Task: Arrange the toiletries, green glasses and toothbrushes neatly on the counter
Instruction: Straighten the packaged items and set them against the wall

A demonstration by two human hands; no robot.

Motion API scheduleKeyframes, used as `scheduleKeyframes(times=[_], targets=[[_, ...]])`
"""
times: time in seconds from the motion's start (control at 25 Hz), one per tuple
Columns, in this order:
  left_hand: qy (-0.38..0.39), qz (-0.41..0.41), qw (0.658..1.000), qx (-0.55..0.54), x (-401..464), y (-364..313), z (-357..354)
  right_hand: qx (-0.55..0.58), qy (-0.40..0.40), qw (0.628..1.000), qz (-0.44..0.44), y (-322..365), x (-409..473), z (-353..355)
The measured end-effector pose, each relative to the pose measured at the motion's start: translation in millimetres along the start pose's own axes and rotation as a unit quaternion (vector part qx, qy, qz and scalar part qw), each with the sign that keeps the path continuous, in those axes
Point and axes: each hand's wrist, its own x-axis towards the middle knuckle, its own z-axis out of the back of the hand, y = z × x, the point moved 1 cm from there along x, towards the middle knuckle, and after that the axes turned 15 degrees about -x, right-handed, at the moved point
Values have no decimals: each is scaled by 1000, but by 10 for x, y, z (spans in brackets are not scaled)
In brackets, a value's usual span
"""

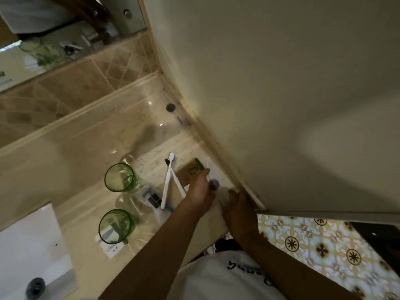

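Two green glasses stand upright on the beige counter (pixel 91 161), one farther (pixel 120 177) and one nearer (pixel 115 226). Right of them, two white toothbrushes (pixel 168 182) lie crossed. A brown box (pixel 189 171) with a green end lies beside them, and a white tube (pixel 209 164) sits by the wall. My left hand (pixel 199 192) rests at the box's near end, fingers curled toward the tube. A small white bottle with a dark cap (pixel 214 184) lies between my hands. My right hand (pixel 237 210) closes around its lower part at the counter's edge.
Clear packets (pixel 151 198) lie between the glasses and the toothbrushes, and a white sachet (pixel 110 249) sits under the near glass. Another dark-capped bottle (pixel 171 107) stands in the far corner. The white sink (pixel 32 245) is at the left, a wall (pixel 281 105) at the right, and patterned floor (pixel 324 241) below.
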Motion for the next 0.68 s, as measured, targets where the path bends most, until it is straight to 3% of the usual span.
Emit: scheduleKeyframes(times=[0.36,0.48,0.68], targets=[[20,-31,999,26,38,0,205,148,84,984,-59,3,191,-3],[44,-51,996,64,10,-51,238,182,41,981,-46,26,180,86],[29,-142,979,144,-30,-433,201,367,72,927,-3,230,161,480]])
